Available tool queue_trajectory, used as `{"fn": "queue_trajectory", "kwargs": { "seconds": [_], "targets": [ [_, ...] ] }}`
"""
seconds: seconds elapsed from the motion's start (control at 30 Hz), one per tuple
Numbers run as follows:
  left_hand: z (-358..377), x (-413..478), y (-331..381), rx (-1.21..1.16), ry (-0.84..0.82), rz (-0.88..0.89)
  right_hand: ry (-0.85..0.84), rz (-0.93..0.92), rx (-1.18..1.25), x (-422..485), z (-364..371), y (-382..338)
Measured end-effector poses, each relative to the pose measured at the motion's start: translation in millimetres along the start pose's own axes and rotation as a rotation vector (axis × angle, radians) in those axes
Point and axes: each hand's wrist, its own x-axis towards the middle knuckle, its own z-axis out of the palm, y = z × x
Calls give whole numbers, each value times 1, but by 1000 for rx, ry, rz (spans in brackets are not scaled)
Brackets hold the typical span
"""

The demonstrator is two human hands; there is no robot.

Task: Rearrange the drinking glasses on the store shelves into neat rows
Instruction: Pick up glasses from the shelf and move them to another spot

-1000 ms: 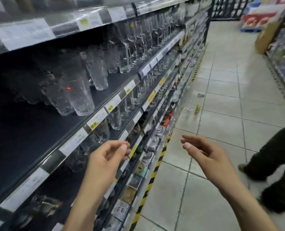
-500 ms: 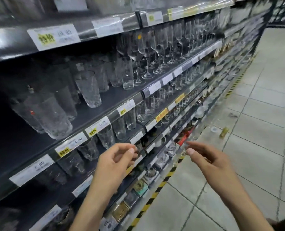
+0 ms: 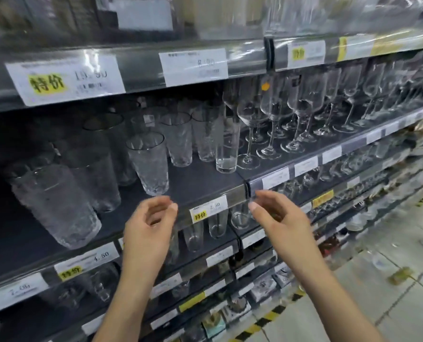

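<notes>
Now both hands have risen to the front edge of the dark grey metal shelf [image 3: 200, 186]. The left hand [image 3: 148, 225] and right hand [image 3: 279, 223] are empty, fingers loosely curled. A clear textured glass tumbler [image 3: 151, 164] stands out of line just above the left hand, and is likely the first to be straightened.

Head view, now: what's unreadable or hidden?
All head view:
- price tag, top left: digits smeared by blur and glare.
- back tumblers: lost in shelf shadow, count unclear.
- top-shelf goods: cut by upper edge, blurred.
- far wine glasses: blurred together.
- lower glass: partly behind left hand.
</notes>
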Motion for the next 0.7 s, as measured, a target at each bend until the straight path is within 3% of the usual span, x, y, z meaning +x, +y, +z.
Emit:
{"fn": "queue_trajectory", "kwargs": {
  "seconds": [0.23, 0.7],
  "targets": [
    [23, 58, -3, 45, 303, 26, -46, -62, -28, 99, 15, 2],
    [57, 109, -5, 220, 467, -23, -193, -121, -36, 185, 52, 10]
  ]
}}
